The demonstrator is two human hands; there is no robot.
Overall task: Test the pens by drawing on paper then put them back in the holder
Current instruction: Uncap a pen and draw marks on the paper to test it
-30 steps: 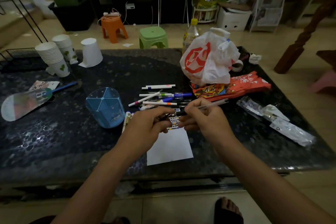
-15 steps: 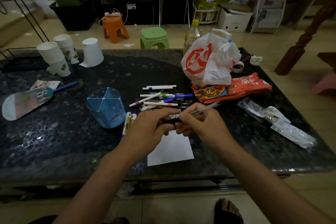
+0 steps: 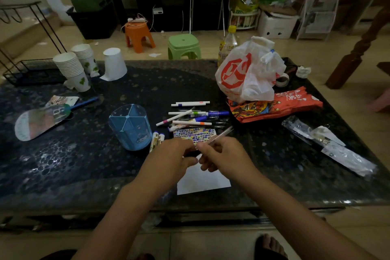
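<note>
Pinched in the right hand [image 3: 221,155], a clear-barrelled pen [image 3: 221,134] angles up and away to the right, its near end meeting the left hand [image 3: 175,157]. That hand's fingers curl toward the same spot, but whether they hold a cap or the pen's tip is hidden between the two hands.

Both hands hover above the dark table [image 3: 84,164], over a white paper [image 3: 202,181] whose far edge is crowded with rows of coloured test strokes. Left of the paper stands the blue holder [image 3: 130,126], its compartments appearing vacant from this angle. Beyond the paper lies a loose pile of pens [image 3: 194,115], white and blue barrels fanned across each other, and two more markers [image 3: 156,140] rest just beside the holder's base.

Judging from this, the risks are small but real. The thin, smooth barrel could slip if a cap is pulled off sharply, and a forearm sweeping forward could scatter the pile or nudge the light holder. An uncapped tip dragged across the hand would smear ink. The paper looks unsecured, so a hard stroke may shift it.
</note>
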